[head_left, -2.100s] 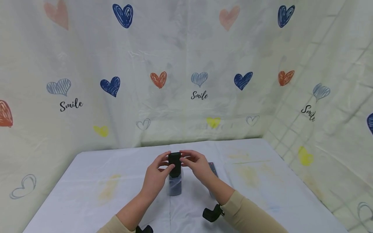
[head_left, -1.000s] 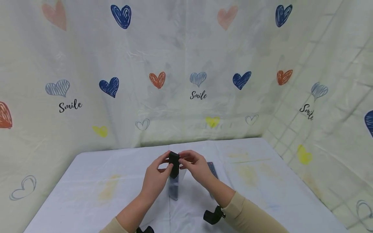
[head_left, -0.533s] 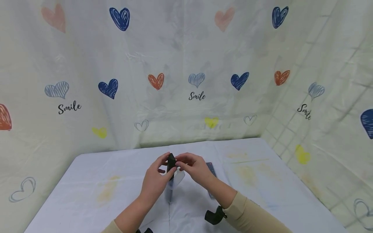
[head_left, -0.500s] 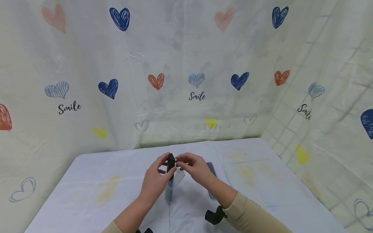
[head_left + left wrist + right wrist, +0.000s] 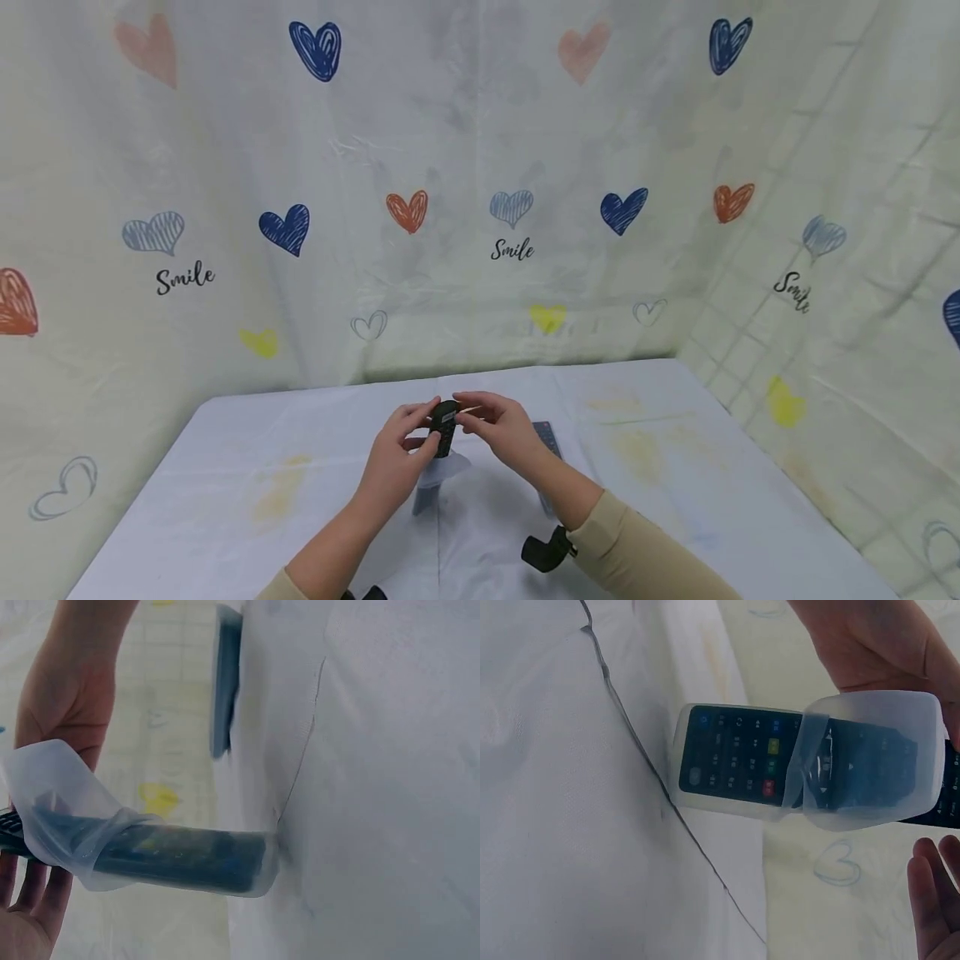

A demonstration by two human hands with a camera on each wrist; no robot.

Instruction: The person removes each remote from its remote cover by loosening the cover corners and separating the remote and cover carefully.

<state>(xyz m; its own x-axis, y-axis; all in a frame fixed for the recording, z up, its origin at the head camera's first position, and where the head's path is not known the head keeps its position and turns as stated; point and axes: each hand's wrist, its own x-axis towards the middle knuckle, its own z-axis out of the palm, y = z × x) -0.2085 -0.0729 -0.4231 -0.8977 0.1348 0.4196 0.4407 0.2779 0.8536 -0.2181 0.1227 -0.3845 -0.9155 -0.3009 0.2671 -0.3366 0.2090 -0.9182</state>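
Held up over the table is a black remote control (image 5: 444,425), its lower part inside a translucent silicone sleeve (image 5: 442,471). The sleeve's upper half is folded back like a loose skirt, as both wrist views show. My left hand (image 5: 393,458) pinches the bare top of the remote from the left. At its right edge the thumb and forefinger of my right hand (image 5: 506,429) hold it. In the right wrist view, keys of the remote (image 5: 735,754) show through the clear sleeve, and other fingers (image 5: 930,892) of my right hand stay apart from it.
A second dark remote (image 5: 547,437) lies on the white-covered table (image 5: 645,500), partly behind my right forearm. Black devices sit at both wrists, the right-hand one (image 5: 546,552) more visible. A sheet with printed hearts (image 5: 480,125) hangs behind.
The remote has turned about its length, from its plain back, through edge-on, to its keys facing me. The folded sleeve now flares out wider. Both hands stay at its top.
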